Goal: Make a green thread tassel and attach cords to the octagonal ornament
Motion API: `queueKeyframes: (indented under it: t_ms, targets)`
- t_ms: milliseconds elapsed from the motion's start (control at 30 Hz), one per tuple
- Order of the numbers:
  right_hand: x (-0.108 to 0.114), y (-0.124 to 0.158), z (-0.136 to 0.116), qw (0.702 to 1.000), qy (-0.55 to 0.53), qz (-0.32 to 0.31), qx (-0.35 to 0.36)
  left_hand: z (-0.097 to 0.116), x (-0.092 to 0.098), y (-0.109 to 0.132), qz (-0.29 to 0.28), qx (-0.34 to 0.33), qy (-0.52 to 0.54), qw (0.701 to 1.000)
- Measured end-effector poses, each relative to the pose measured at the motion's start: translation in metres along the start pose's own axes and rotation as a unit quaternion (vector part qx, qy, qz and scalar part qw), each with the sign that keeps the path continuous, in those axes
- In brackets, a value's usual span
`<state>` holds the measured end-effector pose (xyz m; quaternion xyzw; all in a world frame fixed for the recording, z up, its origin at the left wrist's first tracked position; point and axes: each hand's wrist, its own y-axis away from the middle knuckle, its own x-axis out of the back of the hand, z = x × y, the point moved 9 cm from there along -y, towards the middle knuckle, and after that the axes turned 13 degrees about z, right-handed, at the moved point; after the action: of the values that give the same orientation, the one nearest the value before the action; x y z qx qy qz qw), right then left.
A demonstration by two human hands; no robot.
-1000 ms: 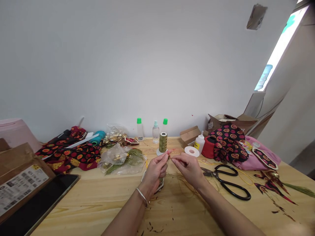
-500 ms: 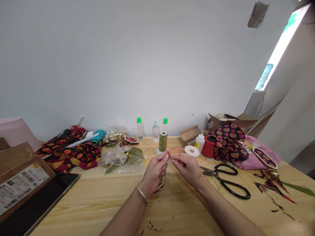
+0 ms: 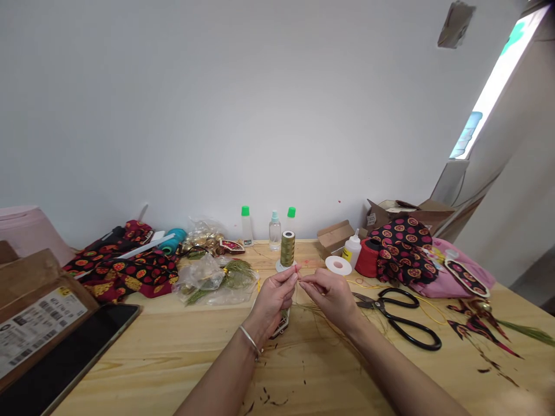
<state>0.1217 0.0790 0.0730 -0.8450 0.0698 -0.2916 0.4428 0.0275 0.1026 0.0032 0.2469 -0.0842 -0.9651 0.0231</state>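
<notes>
Grip, both hands: closed to a fingertip pinch above the table (image 3: 182, 352). Left hand (image 3: 274, 296): thumb pressed to forefinger on a small piece (image 3: 298, 277). Right hand (image 3: 333, 294): thumb and forefinger brought together on what appears to be the same piece, which is largely covered and too small to identify.

Handling, largest item first. Panel (image 3: 282, 325): on the table below the left hand, partly hidden; expected to be light and stiff, best taken by the rim. Spool (image 3: 287, 249): upright just behind the fingertips; probably firm; grasp around the sides. Piece: between the two hands; judged very light, soft and easily dropped; pinch at its ends.

Labels, largest bearer first. Box (image 3: 34, 312), far left: white label with barcodes and print, illegible. White bottle (image 3: 352, 252): yellow label, unreadable. Green-capped bottle (image 3: 246, 228): small label near the base, unreadable. No brand can be made out.
</notes>
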Motion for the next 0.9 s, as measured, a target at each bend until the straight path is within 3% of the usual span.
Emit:
queueKeyframes:
  t_ms: [467, 733, 900]
  targets:
    - [0.001, -0.002, 0.017, 0.997, -0.012, 0.005, -0.071, -0.004, -0.008, 0.002, -0.065, 0.002, -0.035, 0.997]
    - [-0.003, -0.001, 0.026, 0.988, -0.073, 0.000, -0.136, -0.004, -0.006, -0.001, -0.054, -0.006, -0.035, 0.998]
    - [-0.004, 0.000, 0.024, 0.988, -0.081, -0.004, -0.131, -0.002, -0.005, 0.000, -0.043, -0.004, -0.023, 0.999]
